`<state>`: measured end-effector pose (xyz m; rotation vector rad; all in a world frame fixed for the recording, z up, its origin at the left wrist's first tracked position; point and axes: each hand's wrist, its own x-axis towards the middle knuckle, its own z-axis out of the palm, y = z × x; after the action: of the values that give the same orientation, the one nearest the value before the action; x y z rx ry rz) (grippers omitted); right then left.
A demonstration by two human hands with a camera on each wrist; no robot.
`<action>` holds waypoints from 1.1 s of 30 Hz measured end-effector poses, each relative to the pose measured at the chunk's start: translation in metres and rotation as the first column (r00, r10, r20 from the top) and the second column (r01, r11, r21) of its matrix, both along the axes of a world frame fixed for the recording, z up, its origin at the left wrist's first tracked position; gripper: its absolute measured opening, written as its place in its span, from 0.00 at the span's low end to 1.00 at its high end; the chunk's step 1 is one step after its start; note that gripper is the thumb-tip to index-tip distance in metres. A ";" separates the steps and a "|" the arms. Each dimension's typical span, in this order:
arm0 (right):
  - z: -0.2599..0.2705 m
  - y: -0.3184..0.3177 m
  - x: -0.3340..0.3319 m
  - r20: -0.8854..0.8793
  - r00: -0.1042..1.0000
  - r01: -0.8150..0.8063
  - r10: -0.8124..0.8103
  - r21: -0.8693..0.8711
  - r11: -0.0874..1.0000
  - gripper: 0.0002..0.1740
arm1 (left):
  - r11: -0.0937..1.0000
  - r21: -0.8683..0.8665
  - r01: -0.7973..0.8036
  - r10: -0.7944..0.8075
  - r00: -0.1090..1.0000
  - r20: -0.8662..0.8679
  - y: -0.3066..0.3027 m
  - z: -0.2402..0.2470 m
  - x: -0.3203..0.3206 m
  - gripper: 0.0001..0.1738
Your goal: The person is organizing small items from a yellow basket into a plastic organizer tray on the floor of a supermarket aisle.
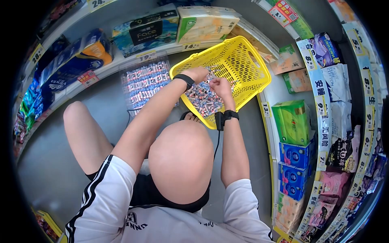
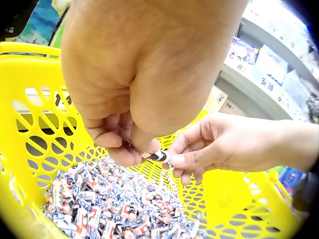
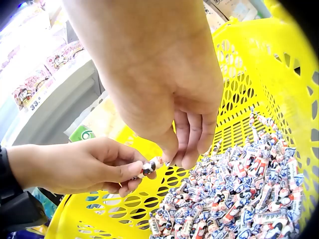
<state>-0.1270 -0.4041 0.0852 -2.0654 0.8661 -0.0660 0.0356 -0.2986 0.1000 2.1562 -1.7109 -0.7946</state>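
A small wrapped candy [image 3: 152,167] in a white wrapper with dark and red print is held between both hands, above a yellow basket [image 1: 265,81]. My left hand [image 1: 196,74] pinches it between thumb and fingers. At the other twisted end of the wrapper, the thumb and fingertips of my right hand [image 1: 222,88] pinch it. Below the hands, a heap of similar wrapped candies [image 3: 239,194] covers part of the basket's slotted floor.
Left of the basket, a clear plastic box [image 1: 123,73] holds rows of like candies on the grey floor. Tissue packs [image 1: 146,30] line the shelf behind. To the right, shelves carry a green tissue pack [image 1: 289,121] and blue packs [image 1: 292,180]. A bent knee [image 1: 181,158] is close to the basket.
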 end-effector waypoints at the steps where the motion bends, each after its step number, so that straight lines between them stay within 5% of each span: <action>1: 0.001 0.002 -0.001 -0.013 1.000 0.027 -0.027 -0.004 1.000 0.09 | 1.000 -0.028 -0.008 0.008 1.000 0.017 0.002 0.000 0.001 0.07; 9: 0.013 0.014 -0.003 0.040 0.999 0.023 -0.024 0.022 1.000 0.09 | 0.969 -0.208 -0.132 0.116 0.989 -0.088 0.029 0.015 -0.001 0.07; 17: 0.058 0.027 0.006 0.167 0.971 -0.163 0.169 -0.049 0.985 0.06 | 0.944 -0.285 -0.164 0.141 0.985 -0.100 0.058 0.030 0.008 0.08; 20: 0.075 0.038 0.016 0.120 0.950 -0.264 0.288 -0.185 0.947 0.07 | 0.836 -0.522 -0.171 0.167 0.984 -0.055 0.080 0.040 0.008 0.09; 33: 0.137 0.088 0.071 0.001 0.776 -0.570 0.631 -0.429 0.701 0.09 | 0.800 -0.542 -0.256 0.191 0.966 -0.173 0.164 0.067 0.040 0.10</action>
<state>-0.0561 -0.3157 0.2218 -2.6088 0.0301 -0.0424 0.0753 -0.1348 0.1665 1.8106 -1.3705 -0.2799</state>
